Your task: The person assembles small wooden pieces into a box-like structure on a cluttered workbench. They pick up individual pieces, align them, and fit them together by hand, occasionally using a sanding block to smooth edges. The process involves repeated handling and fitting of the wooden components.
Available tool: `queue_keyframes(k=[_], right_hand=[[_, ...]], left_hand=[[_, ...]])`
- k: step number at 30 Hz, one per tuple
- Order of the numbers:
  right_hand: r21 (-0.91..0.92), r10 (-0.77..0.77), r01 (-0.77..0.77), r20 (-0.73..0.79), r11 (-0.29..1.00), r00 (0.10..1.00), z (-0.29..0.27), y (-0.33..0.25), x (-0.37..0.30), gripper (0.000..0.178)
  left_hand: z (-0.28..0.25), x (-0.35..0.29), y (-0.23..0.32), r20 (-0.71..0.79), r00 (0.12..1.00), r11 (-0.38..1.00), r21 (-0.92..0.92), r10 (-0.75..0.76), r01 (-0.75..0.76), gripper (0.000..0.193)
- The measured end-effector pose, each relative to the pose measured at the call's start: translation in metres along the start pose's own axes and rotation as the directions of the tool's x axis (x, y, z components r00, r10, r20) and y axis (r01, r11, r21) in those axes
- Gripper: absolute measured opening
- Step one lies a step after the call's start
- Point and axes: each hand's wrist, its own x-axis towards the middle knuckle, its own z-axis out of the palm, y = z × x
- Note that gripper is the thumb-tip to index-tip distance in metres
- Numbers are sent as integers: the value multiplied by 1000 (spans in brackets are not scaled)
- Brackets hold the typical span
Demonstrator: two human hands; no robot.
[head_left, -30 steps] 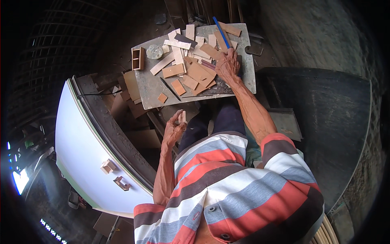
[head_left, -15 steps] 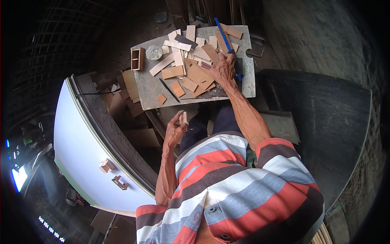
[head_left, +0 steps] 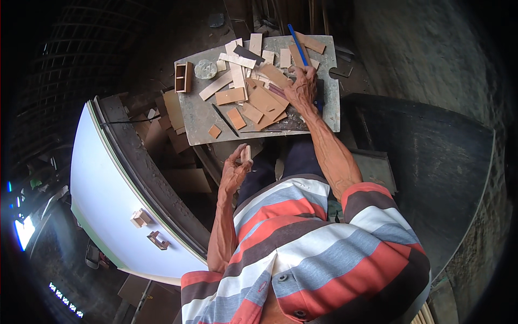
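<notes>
My left hand is closed on a small pale wood block, held upright just off the near edge of the worktable. On the table's right side, my right hand lies with curled fingers over the middle of a long, thin blue tool. What its fingers press on is hidden beneath the palm. Left of that hand are a brown wood strip and a wide tan wood piece, among a pile of loose flat offcuts. A dark flat pad shows partly beside the wrist.
At the table's left stand a two-compartment wooden box and a clear round container. A dark thin stick lies near the front. Two small wooden assemblies, one pale, one dark, sit on the white panel at my left.
My right hand has shifted slightly right, onto the blue tool, covering its middle and more of its lower end. My left hand keeps the wood block, raised a little.
</notes>
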Motion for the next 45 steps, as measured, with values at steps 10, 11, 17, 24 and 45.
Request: queue_keyframes(k=[10,11,17,24,45], right_hand=[[-205,-239,259,117,944,964,2,25,39,20],[-197,-251,269,112,943,962,-1,28,40,18],[335,302,-428,368,839,880,-38,-3,38,18],[590,431,-673,518,445,739,-77,-17,2,19],[594,334,-595,497,541,801,-84,-12,-34,15]], left_hand=[[10,-2,25,-41,999,989,-147,13,-18,56],[12,0,31,-78,997,989,-146,13,-24,58],[28,57,36,-155,886,818,479,436,-319,69],[74,89,112,-38,953,950,105,301,-295,68],[114,119,104,52,949,941,-161,310,-298,27]])
